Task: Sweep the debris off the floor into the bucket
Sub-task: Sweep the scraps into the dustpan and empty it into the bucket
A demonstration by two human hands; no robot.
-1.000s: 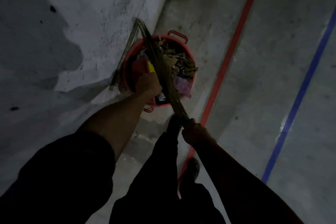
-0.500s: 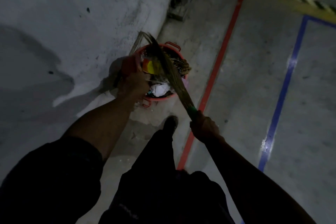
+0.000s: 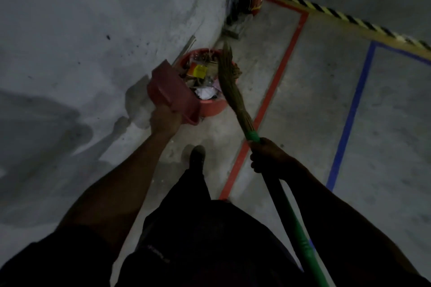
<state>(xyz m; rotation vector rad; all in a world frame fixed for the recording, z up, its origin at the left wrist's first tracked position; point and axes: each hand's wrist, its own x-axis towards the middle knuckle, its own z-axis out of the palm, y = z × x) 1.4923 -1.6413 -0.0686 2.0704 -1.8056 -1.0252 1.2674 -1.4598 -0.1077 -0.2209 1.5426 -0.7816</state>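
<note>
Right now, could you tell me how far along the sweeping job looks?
Done: the red bucket by the wall already holds mixed debris. In hand: the left hand holds the red dustpan tipped over the bucket's rim, while the right hand grips the green-handled broom, its bristles over the bucket. Left: whether the dustpan is empty cannot be seen; no loose debris shows on the nearby floor.

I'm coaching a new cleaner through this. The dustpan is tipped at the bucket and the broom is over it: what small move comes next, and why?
Probably draw the dustpan back from the bucket and lower it toward the floor. The left hand holds it tilted over the rim, and the broom bristles, in the right hand, reach over the full bucket, so the emptying looks finished.
</note>
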